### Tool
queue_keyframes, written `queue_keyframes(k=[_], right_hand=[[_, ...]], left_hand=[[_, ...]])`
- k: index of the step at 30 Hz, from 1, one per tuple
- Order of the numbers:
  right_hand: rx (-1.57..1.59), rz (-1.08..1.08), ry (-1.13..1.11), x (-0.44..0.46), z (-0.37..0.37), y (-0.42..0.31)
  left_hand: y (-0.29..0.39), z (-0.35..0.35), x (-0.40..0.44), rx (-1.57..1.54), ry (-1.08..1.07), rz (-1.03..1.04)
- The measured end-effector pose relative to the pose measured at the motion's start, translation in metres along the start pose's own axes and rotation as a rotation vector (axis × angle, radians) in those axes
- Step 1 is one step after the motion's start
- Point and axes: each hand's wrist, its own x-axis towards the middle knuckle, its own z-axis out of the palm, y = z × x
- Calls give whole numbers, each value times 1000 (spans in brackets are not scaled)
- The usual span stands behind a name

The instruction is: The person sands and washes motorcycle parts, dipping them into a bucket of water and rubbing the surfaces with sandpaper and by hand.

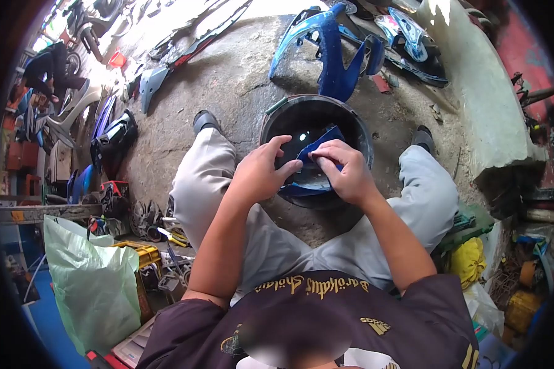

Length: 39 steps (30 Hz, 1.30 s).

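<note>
A blue plastic panel [321, 139] is held tilted over a round black bucket [368, 132] between my knees. My right hand [348, 174] is closed, with thumb and fingers pinched at the panel's near edge. My left hand [261, 170] is at the bucket's left side, fingers apart and curved, with its thumb tip close to the panel. Whether that thumb touches it I cannot tell. The bucket seems to hold water, with a bright reflection on its dark surface. More blue shows low inside the bucket, partly hidden by my hands.
Beyond the bucket, a large blue motorcycle fairing [332, 55] stands on the concrete floor. More body panels [406, 37] lie at back right beside a pale wall [483, 92]. At left are a black part [114, 138], a green-white sack [89, 277] and tools. A person [52, 71] is at far left.
</note>
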Motion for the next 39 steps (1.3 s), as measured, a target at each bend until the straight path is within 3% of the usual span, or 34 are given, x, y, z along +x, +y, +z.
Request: queue_keyframes(k=[2, 3, 9, 11, 18, 31, 34, 39], right_hand=[[-2, -10, 57, -4, 6, 17], [-108, 121, 56, -4, 4, 19], [61, 10, -1, -5, 0, 5], [27, 154, 6, -6, 2, 15], [-68, -183, 14, -10, 3, 6], [-218, -251, 107, -19, 16, 4], [-348, -375, 137, -14, 14, 3], [-160, -265, 79, -16, 22, 3]], left_hand=[[-1, 1, -2, -20, -10, -29], [0, 0, 1, -27, -14, -29], [3, -2, -1, 0, -2, 1], [-1, 0, -3, -4, -7, -15], [-1, -1, 0, -14, -14, -29], [3, -3, -1, -32, -15, 45], [2, -9, 1, -34, -63, 126], [4, -11, 1, -73, -62, 144]])
